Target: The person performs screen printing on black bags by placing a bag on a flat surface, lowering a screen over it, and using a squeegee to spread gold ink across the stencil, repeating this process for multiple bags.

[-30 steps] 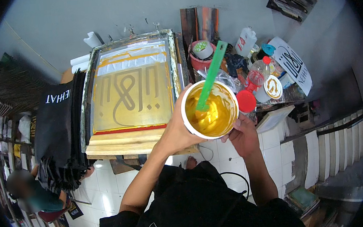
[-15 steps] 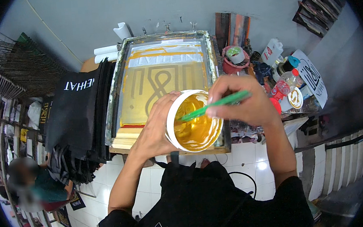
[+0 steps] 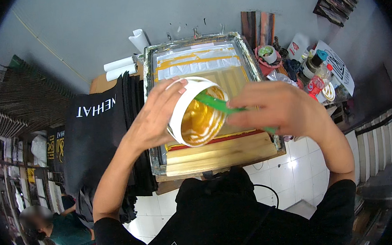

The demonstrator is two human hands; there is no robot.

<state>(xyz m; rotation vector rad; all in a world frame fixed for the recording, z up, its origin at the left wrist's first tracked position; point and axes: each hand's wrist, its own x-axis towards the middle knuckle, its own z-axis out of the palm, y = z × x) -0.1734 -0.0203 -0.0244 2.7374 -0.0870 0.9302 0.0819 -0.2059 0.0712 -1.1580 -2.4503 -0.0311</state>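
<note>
A white tub (image 3: 174, 123) is tipped on its side above the screen-printing frame (image 3: 250, 56), with its mouth turned to the right. My left hand (image 3: 152, 119) grips it around the outer wall. Gold-yellow ink (image 3: 195, 120) coats the inside of the tub, with white streaks near the rim. Between the fingers of my right hand (image 3: 280, 109), slightly smeared by motion, is a green stirring stick (image 3: 215, 103) whose far end reaches into the tub. Below them, a squeegee with a wooden handle (image 3: 221, 156) lies across the near end of the frame.
Black fabric bags (image 3: 98, 135) hang in a stack left of the frame. White paper rolls (image 3: 120, 68) lie behind them. On the right stand a plastic bottle (image 3: 323, 76), a red bucket (image 3: 278, 61) and other containers. Another person (image 3: 71, 229) sits at the lower left.
The tub has tipped further over. The stick has shifted toward the tub's upper wall, and my right hand has swung lower and to the right. The whole view has shifted, showing more of the squeegee.
</note>
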